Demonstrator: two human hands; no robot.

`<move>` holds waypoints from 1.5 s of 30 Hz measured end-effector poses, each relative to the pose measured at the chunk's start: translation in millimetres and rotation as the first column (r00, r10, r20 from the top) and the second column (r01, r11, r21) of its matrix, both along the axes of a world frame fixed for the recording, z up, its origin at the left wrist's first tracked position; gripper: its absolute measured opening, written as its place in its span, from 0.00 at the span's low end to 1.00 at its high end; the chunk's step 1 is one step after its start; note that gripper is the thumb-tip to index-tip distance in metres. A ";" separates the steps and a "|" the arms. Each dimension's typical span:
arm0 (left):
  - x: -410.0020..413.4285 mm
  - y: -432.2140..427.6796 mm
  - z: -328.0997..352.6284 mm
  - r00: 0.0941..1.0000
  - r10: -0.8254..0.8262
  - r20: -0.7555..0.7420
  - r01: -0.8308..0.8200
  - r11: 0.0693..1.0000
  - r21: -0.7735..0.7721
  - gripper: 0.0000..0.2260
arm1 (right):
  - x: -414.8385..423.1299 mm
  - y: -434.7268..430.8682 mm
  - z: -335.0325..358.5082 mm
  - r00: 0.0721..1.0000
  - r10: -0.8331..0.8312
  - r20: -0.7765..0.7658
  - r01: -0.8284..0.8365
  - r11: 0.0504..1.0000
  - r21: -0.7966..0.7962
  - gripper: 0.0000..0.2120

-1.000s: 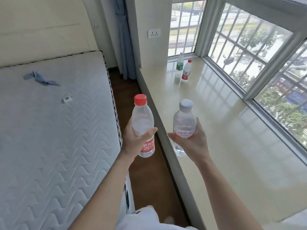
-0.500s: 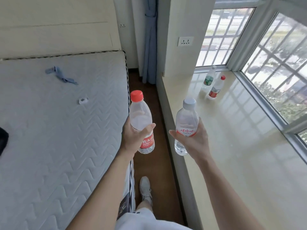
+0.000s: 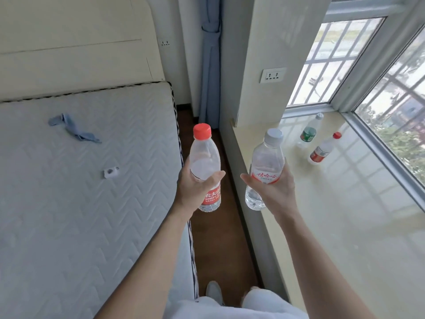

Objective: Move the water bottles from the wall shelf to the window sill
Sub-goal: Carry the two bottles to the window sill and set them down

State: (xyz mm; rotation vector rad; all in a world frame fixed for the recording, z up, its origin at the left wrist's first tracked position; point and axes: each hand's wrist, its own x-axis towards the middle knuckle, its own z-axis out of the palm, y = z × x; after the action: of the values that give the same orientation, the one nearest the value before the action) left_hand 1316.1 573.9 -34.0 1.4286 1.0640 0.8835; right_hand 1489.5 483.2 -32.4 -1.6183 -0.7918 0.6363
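My left hand [image 3: 196,188] grips a clear water bottle with a red cap and red label [image 3: 205,155], held upright over the floor gap. My right hand [image 3: 273,192] grips a clear bottle with a white cap and red lettering [image 3: 266,161], upright at the near edge of the window sill [image 3: 345,215]. Two more bottles stand far back on the sill: a green-labelled one [image 3: 309,132] and a red-capped, red-labelled one [image 3: 323,149]. The wall shelf is out of view.
A bare quilted mattress [image 3: 80,192] fills the left, with a blue cloth strip [image 3: 72,130] and a small white piece [image 3: 110,173] on it. A narrow wood floor strip [image 3: 220,238] runs between bed and sill. A blue curtain [image 3: 210,65] hangs ahead; barred windows line the right.
The view has swung left and moved forward along the gap, so the two sill bottles sit closer and further right. Both hands keep their bottles upright at about the same height.
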 end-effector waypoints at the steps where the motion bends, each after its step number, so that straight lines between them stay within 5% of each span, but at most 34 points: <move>1: 4.4 11.3 -1.7 1.000 -0.003 0.003 0.003 1.000 0.000 0.22 | 3.5 9.2 -2.4 1.000 0.001 0.001 -0.001 1.000 -0.006 0.29; 14: 118.7 157.0 -17.3 0.988 -0.147 -0.041 0.149 0.988 0.040 0.22 | 102.3 139.2 -26.2 0.995 -0.096 -0.027 0.096 0.995 0.002 0.33; 21: 230.4 222.1 -10.2 0.950 -0.313 -0.005 0.313 0.950 0.023 0.28 | 193.5 187.1 -30.8 0.970 -0.237 -0.055 0.235 0.971 -0.030 0.26; 27: 319.6 240.8 -3.0 0.876 -0.483 0.007 0.483 0.876 0.008 0.23 | 258.6 186.6 -21.2 0.898 -0.436 -0.061 0.435 0.900 -0.027 0.27; 34: 411.9 228.3 1.4 0.747 -0.663 0.036 0.664 0.746 -0.042 0.23 | 301.9 149.1 -23.9 0.733 -0.676 -0.070 0.674 0.737 -0.057 0.28; 45: 489.7 178.8 -49.0 0.349 -0.936 0.045 0.927 0.338 -0.163 0.25 | 300.1 71.7 -59.8 0.284 -0.957 -0.053 0.952 0.288 -0.103 0.26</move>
State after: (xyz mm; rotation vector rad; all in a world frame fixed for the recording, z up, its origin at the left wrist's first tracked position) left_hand 1805.8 752.7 -83.0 1.5963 0.1538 -0.1320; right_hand 1789.6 554.8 -92.1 -1.7352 0.4088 -0.1875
